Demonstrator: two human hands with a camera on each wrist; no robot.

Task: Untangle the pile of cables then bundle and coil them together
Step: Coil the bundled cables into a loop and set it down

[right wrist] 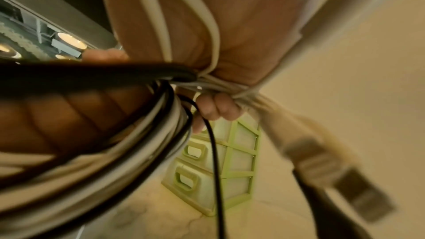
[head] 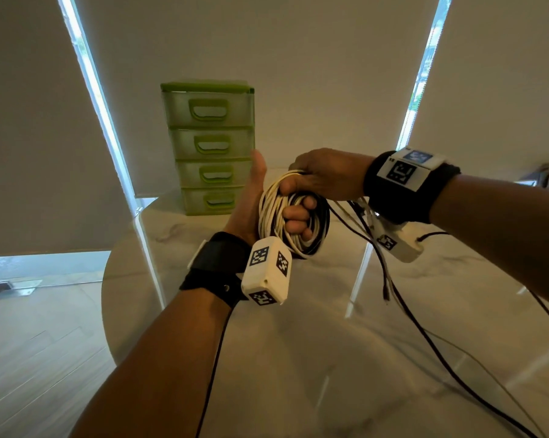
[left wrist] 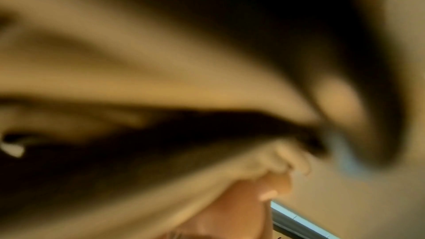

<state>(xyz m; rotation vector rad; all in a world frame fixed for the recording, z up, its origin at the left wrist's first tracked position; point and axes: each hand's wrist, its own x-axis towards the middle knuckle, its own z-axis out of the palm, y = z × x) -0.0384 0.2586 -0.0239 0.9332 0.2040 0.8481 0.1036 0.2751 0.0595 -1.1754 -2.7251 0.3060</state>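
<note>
A coil of white and black cables (head: 273, 216) hangs in the air above the table. My left hand (head: 251, 200) holds its left side, thumb up, with the fingers (head: 296, 214) curled through the loop. From above, my right hand (head: 326, 175) grips the top of the coil. In the right wrist view my right fingers (right wrist: 216, 108) clamp white strands against the palm, and the coil (right wrist: 115, 161) curves down past my left fingers (right wrist: 69, 115). Loose cable ends (head: 380, 254) dangle below my right wrist. The left wrist view is a close blur of strands (left wrist: 161, 79).
A green plastic drawer unit (head: 210, 147) stands at the back of the white marble table (head: 298, 358). Black cable tails (head: 450, 368) trail across the table to the right. A blurred plug (right wrist: 333, 170) hangs near my right wrist. The floor lies beyond the left edge.
</note>
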